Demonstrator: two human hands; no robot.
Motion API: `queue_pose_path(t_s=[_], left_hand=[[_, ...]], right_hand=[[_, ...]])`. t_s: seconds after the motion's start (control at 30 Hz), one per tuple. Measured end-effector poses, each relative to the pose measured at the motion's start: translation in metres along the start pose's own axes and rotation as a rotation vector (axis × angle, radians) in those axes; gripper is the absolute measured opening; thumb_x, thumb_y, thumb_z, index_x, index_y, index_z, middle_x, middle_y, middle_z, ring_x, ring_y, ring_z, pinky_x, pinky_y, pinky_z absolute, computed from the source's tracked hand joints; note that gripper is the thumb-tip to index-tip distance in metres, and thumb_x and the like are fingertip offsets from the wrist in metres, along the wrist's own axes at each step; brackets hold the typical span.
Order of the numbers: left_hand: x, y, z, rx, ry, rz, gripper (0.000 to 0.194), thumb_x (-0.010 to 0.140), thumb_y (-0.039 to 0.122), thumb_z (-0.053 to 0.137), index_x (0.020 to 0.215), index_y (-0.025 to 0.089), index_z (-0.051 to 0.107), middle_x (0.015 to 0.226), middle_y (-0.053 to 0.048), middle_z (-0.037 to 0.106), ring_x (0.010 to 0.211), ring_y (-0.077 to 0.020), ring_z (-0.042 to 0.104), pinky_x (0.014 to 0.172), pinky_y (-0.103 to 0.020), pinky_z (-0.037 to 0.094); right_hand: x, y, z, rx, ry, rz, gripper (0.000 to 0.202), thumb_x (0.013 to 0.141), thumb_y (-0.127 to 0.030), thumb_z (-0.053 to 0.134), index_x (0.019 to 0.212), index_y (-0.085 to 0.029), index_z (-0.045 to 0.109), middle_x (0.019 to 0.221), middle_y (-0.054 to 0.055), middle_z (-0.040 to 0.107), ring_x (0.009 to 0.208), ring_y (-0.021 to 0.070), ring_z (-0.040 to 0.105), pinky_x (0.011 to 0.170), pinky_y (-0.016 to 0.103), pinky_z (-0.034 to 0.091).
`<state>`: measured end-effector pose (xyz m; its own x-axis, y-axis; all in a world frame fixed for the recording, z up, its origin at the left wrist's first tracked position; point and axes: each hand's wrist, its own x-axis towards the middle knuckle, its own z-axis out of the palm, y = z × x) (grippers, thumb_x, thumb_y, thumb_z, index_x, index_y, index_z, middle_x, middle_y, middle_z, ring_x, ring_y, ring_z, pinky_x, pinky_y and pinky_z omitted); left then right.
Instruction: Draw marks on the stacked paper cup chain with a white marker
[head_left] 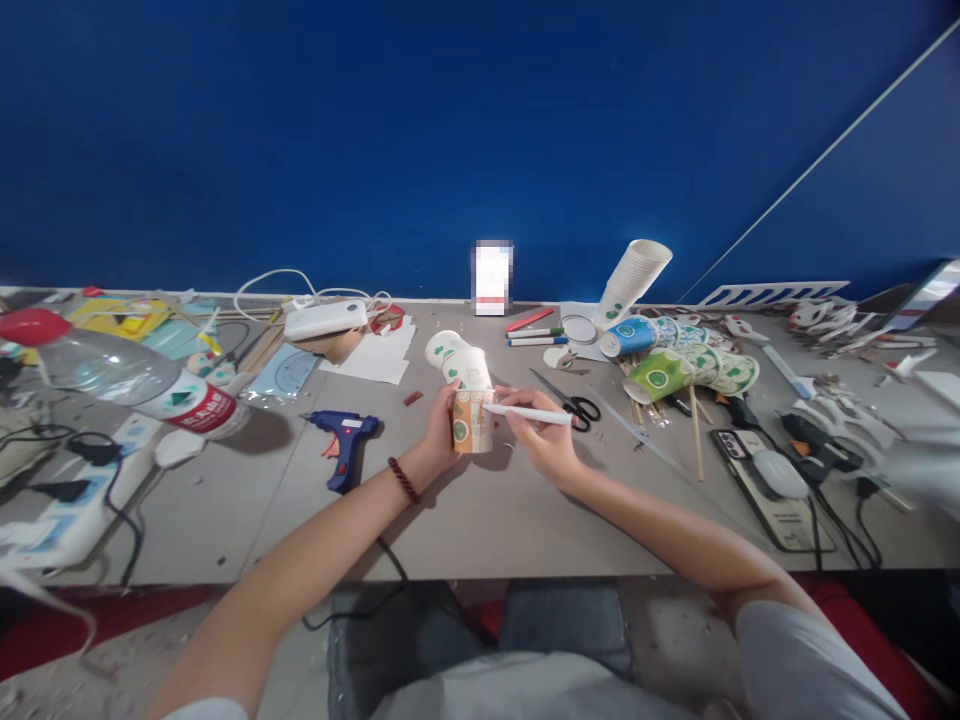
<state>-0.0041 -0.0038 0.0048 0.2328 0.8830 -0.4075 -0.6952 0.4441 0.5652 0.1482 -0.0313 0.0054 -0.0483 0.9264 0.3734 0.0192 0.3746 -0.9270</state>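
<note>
My left hand (439, 428), a beaded bracelet at its wrist, is closed around an orange-and-white paper cup (474, 425). Behind that cup, further white cups with green print (466, 367) curve away to the left; how they are joined is hidden. Between the fingers of my right hand (546, 442) is a white pen-like marker (538, 413), pointing left. Its tip meets or almost meets the cup's side; I cannot tell which. Right of this hand lie black-handled scissors (581, 410), and a blue hot glue gun (346, 440) rests left of my left hand.
A plastic bottle (202, 400) and a power strip (82, 510) occupy the left side. Rows of joined paper cups (660, 375) and a leaning cup stack (634, 280) stand right of centre. Markers (534, 341) lie near the wall. A phone (772, 490) and cables are at right.
</note>
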Motion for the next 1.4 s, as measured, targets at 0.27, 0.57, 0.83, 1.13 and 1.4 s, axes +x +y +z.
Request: queue_pose_path(t_s=[0.27,0.57,0.83,1.13,1.4], left_hand=[[0.0012,-0.0012,0.0002,-0.016,0.027,0.008,0.029,0.077,0.042,0.064,0.077,0.013,0.068,0.067,-0.006,0.071,0.056,-0.0176,0.064,0.058,-0.028,0.049],[-0.0014,-0.0001,0.0006,-0.022,-0.002,-0.01,0.028,0.077,0.041,0.067,0.086,0.014,0.069,0.073,-0.007,0.073,0.061,-0.0196,0.068,0.067,-0.032,0.056],[-0.0011,-0.0001,0.001,-0.043,-0.017,-0.015,0.026,0.075,0.04,0.07,0.081,0.015,0.068,0.069,-0.006,0.073,0.058,-0.0173,0.067,0.056,-0.026,0.052],[0.0014,-0.002,-0.0005,-0.033,0.003,0.015,0.028,0.075,0.042,0.069,0.082,0.014,0.067,0.071,-0.003,0.072,0.059,-0.0171,0.066,0.059,-0.028,0.05],[0.0017,-0.0019,-0.0001,-0.022,0.048,0.009,0.026,0.079,0.041,0.063,0.078,0.015,0.067,0.067,-0.004,0.071,0.056,-0.0177,0.064,0.058,-0.029,0.048]], right_hand=[[-0.0009,0.0,-0.0008,-0.009,-0.028,0.027,0.009,0.083,-0.03,0.067,0.076,-0.024,0.068,0.082,0.005,0.075,0.118,0.032,0.067,0.095,0.046,0.055],[-0.0006,-0.002,0.0008,-0.002,0.006,0.022,0.011,0.09,-0.035,0.065,0.089,-0.024,0.067,0.095,0.006,0.075,0.114,0.0271,0.069,0.086,0.04,0.061],[-0.0007,0.0009,-0.0008,-0.023,-0.004,0.022,0.01,0.09,-0.033,0.064,0.092,-0.024,0.068,0.102,0.008,0.076,0.112,0.0269,0.069,0.085,0.039,0.061],[-0.0009,-0.0024,0.0016,-0.05,0.006,0.021,0.006,0.084,-0.03,0.067,0.083,-0.024,0.068,0.093,0.007,0.076,0.112,0.0285,0.07,0.092,0.043,0.058],[-0.0017,0.0004,0.0005,-0.008,-0.034,0.016,0.007,0.083,-0.028,0.066,0.077,-0.025,0.066,0.083,0.005,0.074,0.115,0.0307,0.068,0.094,0.045,0.055]])
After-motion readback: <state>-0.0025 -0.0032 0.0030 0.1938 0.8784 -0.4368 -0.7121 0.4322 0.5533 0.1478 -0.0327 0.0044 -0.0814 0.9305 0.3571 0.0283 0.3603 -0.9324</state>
